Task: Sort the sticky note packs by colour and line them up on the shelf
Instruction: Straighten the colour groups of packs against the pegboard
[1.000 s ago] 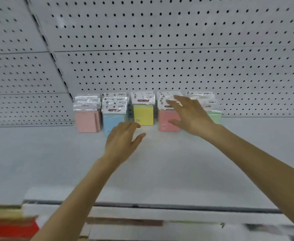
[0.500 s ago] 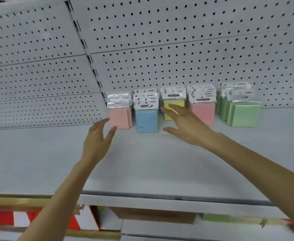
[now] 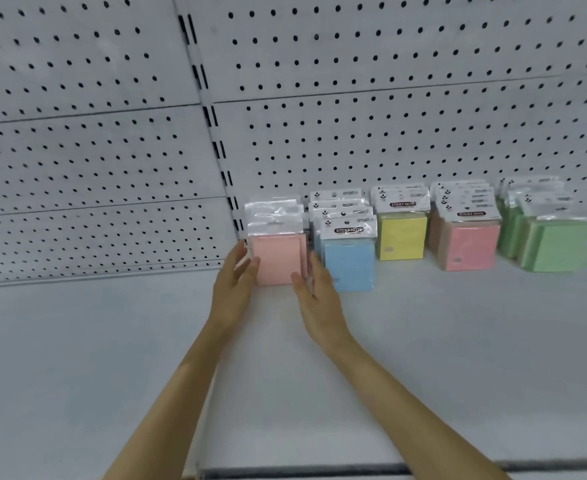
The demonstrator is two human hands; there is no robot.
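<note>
Both left hand point(image 3: 231, 285) and right hand point(image 3: 314, 296) lay straight fingers against the pale pink packs point(image 3: 276, 259), hiding their lower corners.

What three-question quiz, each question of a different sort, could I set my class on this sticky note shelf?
1. True or false: the left hand and right hand flank the pale pink packs.
2. Which packs stand directly to the right of the blue packs? A yellow packs; B purple packs; C orange packs.
3. How many stacks stand on the shelf?
Key: 1 true; 2 A; 3 five.
</note>
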